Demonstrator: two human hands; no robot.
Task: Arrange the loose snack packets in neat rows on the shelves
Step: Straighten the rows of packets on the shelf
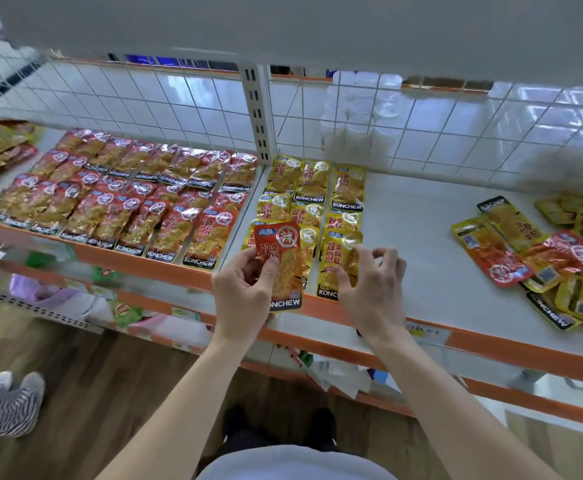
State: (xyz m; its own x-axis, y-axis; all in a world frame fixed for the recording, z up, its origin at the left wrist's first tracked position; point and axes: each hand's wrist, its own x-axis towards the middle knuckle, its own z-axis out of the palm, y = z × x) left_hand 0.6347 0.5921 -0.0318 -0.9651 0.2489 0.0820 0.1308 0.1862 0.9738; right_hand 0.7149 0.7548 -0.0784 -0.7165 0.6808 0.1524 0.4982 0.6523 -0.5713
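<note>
Left hand (245,292) grips a red packet (278,261) above the shelf (414,244) edge while the right hand (369,285) pinches a yellow packet (340,261) straight in its row; next, I reckon, the red one goes left among the red rows (127,202).

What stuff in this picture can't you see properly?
Head view: the loose pile of red and yellow foil packets runs off the right edge, so it cannot be counted.
The left hand and its red foil packet hide the yellow packets beneath.
The right hand covers part of a yellow foil packet.
The lower-shelf goods are blurred.
</note>
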